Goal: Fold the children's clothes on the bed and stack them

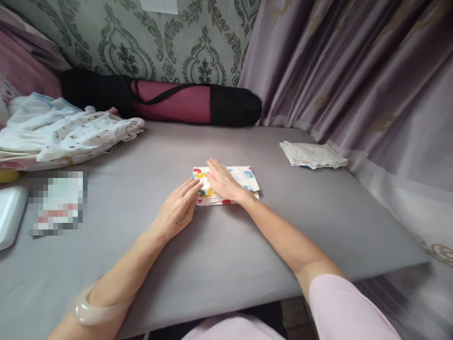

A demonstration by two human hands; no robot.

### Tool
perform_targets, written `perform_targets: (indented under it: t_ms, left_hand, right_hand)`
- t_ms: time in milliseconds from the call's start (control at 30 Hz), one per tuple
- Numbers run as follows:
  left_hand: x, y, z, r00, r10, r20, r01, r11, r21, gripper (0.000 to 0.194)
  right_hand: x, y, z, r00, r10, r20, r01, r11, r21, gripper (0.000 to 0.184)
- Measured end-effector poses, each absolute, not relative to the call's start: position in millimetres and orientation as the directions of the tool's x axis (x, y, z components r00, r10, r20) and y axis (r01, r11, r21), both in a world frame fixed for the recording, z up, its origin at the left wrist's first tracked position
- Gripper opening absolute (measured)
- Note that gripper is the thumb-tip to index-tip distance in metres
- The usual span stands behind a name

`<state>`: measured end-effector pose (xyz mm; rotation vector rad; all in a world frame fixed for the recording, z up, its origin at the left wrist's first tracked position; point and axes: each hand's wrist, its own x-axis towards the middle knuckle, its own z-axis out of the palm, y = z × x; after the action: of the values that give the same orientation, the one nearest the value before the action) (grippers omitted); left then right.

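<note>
A white cloth with colourful printed shapes (249, 181) lies folded into a small flat rectangle in front of me. Flat on its upper left part rests my right hand (223, 182), fingers stretched out and pointing away to the left. My left hand (180, 207) touches the cloth's left edge, its fingers extended and nothing visible in its grasp. The part of the cloth under both hands is hidden. Along the near side, the lower layers stick out a little beyond the top fold.
The grey covered surface (226, 264) carries a folded stack of pale cloths (313, 155) at right and a heap of printed clothes (71, 130) at left. A white box (12, 215) and a blurred-out packet (60, 203) lie nearer. A black and maroon long bag (173, 101) lines the wall.
</note>
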<state>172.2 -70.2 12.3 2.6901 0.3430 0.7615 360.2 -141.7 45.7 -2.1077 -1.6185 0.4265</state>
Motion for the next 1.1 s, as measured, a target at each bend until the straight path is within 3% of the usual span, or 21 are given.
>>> perform_targets:
  t_ms: [133,300,433,567,733,867,1100]
  left_hand:
    - [175,-71,11,0.925,0.284,0.251,0.2,-0.928,0.313,0.051]
    - [177,-69,10,0.947,0.315,0.061,0.288,-0.92,0.267,0.056]
    - [176,-68,10,0.942,0.33,0.062,0.304,-0.916,0.262,0.054]
    - [174,-64,7,0.917,0.36,0.174,0.294,-0.902,0.316,0.054]
    - [173,-55,2,0.77,0.557,0.311,0.432,-0.814,0.388,0.056]
    - [175,-52,6,0.728,0.635,0.26,0.508,-0.754,0.417,0.051]
    - [178,-49,11,0.69,0.702,0.176,0.587,-0.684,0.433,0.043]
  right_hand:
    - [403,-174,45,0.421,0.907,-0.031,0.831,-0.399,-0.387,0.062]
    - [421,-194,22,0.447,0.889,-0.098,0.843,-0.455,-0.287,0.063]
    - [418,-196,14,0.447,0.892,-0.061,0.834,-0.441,-0.331,0.061]
    - [424,-198,17,0.501,0.864,0.041,0.748,-0.409,-0.523,0.058]
    - [439,-207,28,0.733,0.671,0.116,0.558,-0.493,-0.668,0.045]
    - [449,-217,35,0.795,0.607,-0.003,0.468,-0.616,-0.634,0.03]
    - [451,-229,42,0.763,0.637,-0.11,0.502,-0.692,-0.518,0.028]
